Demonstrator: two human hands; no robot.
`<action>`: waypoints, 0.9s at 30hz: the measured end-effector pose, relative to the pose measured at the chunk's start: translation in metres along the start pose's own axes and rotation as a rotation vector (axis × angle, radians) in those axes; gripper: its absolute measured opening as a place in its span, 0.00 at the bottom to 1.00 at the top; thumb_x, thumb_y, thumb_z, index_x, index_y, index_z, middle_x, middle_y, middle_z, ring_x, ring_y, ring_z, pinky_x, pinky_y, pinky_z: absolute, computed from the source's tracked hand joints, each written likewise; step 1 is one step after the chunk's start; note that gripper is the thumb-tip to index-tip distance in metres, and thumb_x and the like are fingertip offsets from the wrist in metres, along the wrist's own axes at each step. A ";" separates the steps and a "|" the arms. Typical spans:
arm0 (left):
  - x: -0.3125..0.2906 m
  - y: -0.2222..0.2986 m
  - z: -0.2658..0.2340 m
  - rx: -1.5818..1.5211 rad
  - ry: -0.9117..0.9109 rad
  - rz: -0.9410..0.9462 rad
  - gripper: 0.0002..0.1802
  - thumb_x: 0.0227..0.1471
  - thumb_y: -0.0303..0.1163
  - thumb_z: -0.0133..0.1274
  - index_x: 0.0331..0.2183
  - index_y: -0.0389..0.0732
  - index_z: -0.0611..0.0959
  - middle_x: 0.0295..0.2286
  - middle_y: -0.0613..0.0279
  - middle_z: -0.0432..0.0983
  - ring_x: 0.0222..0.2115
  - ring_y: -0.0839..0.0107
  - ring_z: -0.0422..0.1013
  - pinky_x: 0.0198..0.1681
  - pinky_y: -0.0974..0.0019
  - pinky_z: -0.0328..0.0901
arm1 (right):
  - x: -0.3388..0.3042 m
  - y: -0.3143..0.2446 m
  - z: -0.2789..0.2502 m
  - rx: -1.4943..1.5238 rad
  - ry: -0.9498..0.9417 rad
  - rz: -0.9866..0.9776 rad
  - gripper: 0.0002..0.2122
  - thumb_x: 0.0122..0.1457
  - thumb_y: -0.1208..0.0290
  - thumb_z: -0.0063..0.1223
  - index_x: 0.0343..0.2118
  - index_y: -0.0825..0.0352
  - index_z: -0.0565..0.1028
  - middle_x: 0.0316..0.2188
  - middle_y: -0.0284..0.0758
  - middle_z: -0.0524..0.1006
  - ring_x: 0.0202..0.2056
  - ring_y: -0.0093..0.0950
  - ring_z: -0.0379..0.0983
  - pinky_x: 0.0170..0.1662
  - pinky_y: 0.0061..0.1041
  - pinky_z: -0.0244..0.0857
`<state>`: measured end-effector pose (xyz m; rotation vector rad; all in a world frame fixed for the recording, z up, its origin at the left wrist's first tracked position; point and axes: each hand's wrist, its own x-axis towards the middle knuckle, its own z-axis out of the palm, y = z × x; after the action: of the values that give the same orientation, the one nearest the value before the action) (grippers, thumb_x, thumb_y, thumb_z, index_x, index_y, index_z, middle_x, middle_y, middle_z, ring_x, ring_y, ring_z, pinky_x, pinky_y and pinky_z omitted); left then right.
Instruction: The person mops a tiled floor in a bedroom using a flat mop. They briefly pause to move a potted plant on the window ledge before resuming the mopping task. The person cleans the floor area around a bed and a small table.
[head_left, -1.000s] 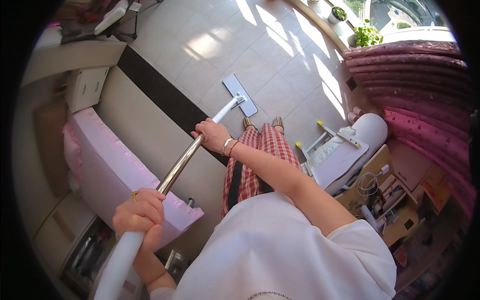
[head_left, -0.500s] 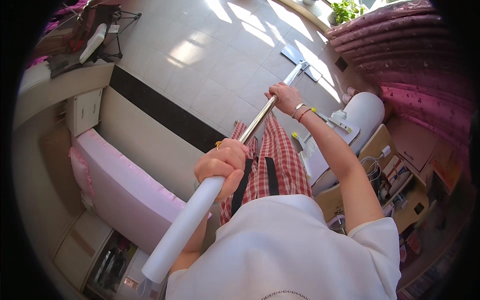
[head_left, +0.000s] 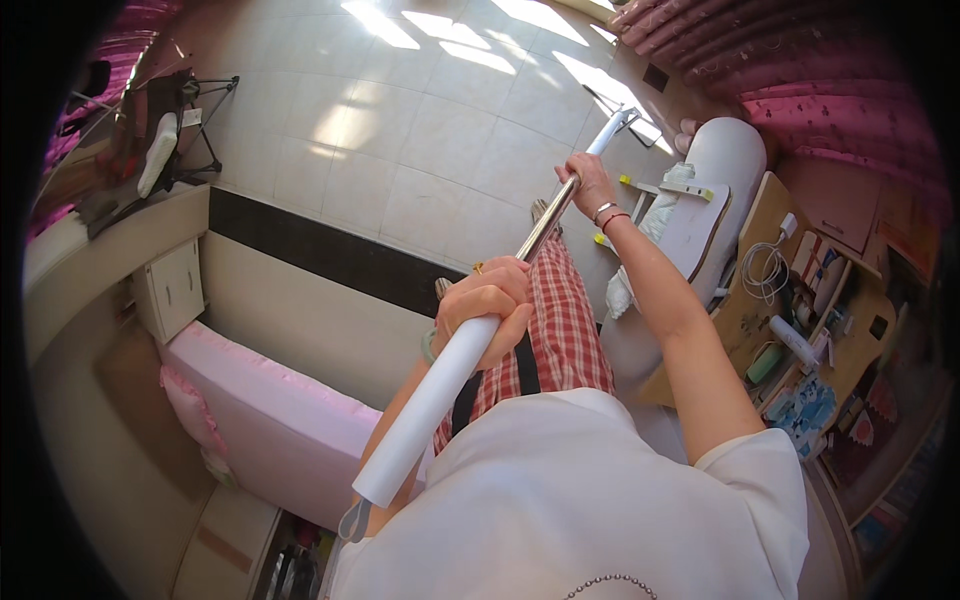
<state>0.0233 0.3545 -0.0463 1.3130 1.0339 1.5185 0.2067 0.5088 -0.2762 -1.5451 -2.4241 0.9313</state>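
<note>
A flat mop (head_left: 425, 415) with a long white and silver pole slants across my body, its strap end by my waist. My left hand (head_left: 485, 308) is wrapped round the pole just above the white grip. Farther out, my right hand (head_left: 587, 186) closes round the silver part, next to the white lower section. At the far end the mop head (head_left: 643, 132) looks thin and edge-on, tilted over the sunlit floor. Whether it touches the floor I cannot tell.
Pale tiles (head_left: 430, 150) stretch ahead. To the right stand a white rounded piece of furniture (head_left: 728, 150), a cluttered wooden desk (head_left: 745, 315) and pink curtains (head_left: 830, 130). A pink-covered bed (head_left: 270, 410) lies left, a folding chair (head_left: 160, 150) far left.
The mop head has turned from lying flat to edge-on. Both hands keep hold of the pole, and its near end has swung right and forward. The view has shifted.
</note>
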 end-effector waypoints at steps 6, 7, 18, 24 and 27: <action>-0.100 0.097 -0.091 0.049 -0.063 -0.112 0.11 0.41 0.13 0.49 0.22 0.40 0.69 0.18 0.63 0.68 0.22 0.68 0.66 0.43 0.51 0.65 | -0.091 -0.120 0.089 0.151 0.004 -0.070 0.12 0.57 0.63 0.54 0.22 0.65 0.73 0.27 0.36 0.74 0.40 0.38 0.69 0.41 0.38 0.67; -0.117 0.117 -0.107 0.066 -0.053 -0.136 0.11 0.41 0.13 0.49 0.22 0.40 0.69 0.18 0.63 0.67 0.22 0.68 0.66 0.44 0.51 0.65 | -0.103 -0.144 0.102 0.168 -0.026 -0.108 0.12 0.57 0.64 0.54 0.22 0.65 0.73 0.27 0.37 0.74 0.40 0.38 0.69 0.41 0.38 0.68; -0.201 0.248 -0.186 0.268 -0.068 -0.260 0.09 0.42 0.18 0.52 0.21 0.42 0.69 0.17 0.64 0.69 0.21 0.69 0.67 0.42 0.53 0.66 | -0.200 -0.325 0.157 0.331 -0.187 -0.101 0.12 0.58 0.59 0.51 0.25 0.62 0.73 0.28 0.32 0.75 0.40 0.35 0.71 0.40 0.38 0.70; -0.218 0.224 -0.139 0.160 -0.102 -0.181 0.09 0.47 0.21 0.53 0.23 0.42 0.69 0.17 0.65 0.68 0.20 0.69 0.67 0.42 0.52 0.66 | -0.227 -0.277 0.119 0.271 -0.398 -0.085 0.11 0.59 0.61 0.48 0.28 0.62 0.75 0.31 0.32 0.76 0.43 0.34 0.70 0.43 0.38 0.70; -0.233 0.205 -0.110 0.106 -0.080 -0.205 0.09 0.48 0.21 0.52 0.24 0.42 0.69 0.18 0.64 0.69 0.20 0.69 0.67 0.41 0.52 0.66 | -0.254 -0.232 0.109 0.258 -0.443 -0.047 0.09 0.59 0.62 0.49 0.27 0.62 0.75 0.31 0.31 0.76 0.43 0.34 0.69 0.46 0.38 0.69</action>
<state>-0.0844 0.0661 0.0707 1.2871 1.1721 1.2636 0.1011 0.1774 -0.1798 -1.2937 -2.4591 1.6509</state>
